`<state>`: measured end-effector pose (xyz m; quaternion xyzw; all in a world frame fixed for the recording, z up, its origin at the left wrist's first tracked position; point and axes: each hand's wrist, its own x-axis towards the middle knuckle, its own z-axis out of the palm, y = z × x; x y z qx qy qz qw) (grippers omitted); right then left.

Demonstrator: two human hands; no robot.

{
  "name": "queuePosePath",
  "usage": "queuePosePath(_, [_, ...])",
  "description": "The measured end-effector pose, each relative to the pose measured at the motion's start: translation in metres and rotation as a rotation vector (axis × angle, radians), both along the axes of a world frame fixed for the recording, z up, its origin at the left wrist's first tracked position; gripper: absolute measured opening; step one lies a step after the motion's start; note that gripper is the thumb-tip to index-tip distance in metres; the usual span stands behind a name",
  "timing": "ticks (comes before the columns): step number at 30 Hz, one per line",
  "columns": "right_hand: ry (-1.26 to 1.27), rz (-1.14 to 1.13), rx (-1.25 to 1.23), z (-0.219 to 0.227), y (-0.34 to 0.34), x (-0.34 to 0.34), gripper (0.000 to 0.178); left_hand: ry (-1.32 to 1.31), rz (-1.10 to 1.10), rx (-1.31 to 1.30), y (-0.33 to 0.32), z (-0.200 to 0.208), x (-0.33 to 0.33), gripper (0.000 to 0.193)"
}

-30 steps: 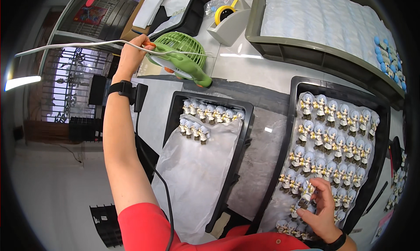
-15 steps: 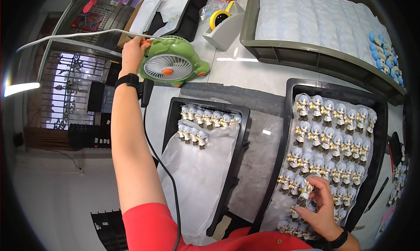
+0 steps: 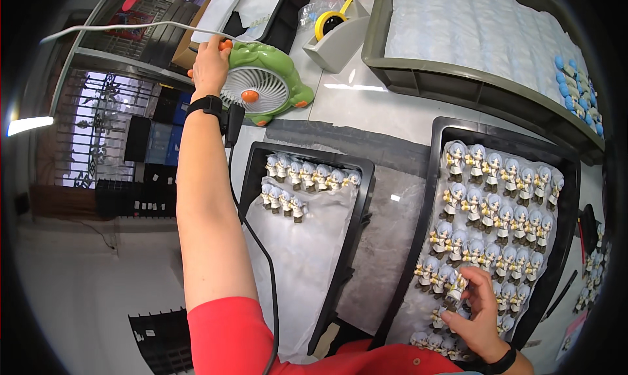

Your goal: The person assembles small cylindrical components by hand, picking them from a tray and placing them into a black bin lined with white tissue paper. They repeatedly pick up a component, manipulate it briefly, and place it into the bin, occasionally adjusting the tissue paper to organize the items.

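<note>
My left hand is closed on the left edge of a green desk fan with a pale grille and orange centre, beside its orange knobs. At the lower right, my right hand pinches a small figurine with pale blue hair and a white outfit between thumb and fingers. It is held over a black tray with rows of matching figurines on a white plastic liner. To the left of that, a second black tray carries a full row and a short row of figurines at its far end.
A big grey-green crate with white wrapping and blue-headed pieces stands at the back right. Beside it is a tape dispenser with a yellow roll. A black cable runs along my left arm across the left tray. A pale cord reaches toward the fan.
My left hand has shifted its hold on the fan's left edge, and the fan has turned slightly. The view has moved a little. My right hand still holds the figurine in nearly the same place.
</note>
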<state>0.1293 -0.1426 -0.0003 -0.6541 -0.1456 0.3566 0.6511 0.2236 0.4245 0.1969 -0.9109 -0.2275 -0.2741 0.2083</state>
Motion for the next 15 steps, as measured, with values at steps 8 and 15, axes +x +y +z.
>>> queuePosePath(8, [-0.116,0.051,-0.002,0.001,-0.004,-0.009,0.070,-0.119,-0.116,0.004,-0.034,-0.019,-0.028,0.067])
queuePosePath(15, [-0.511,0.129,0.085,0.011,-0.005,-0.029,0.062,0.026,-0.486,-0.198,-0.115,-0.034,-0.110,0.053])
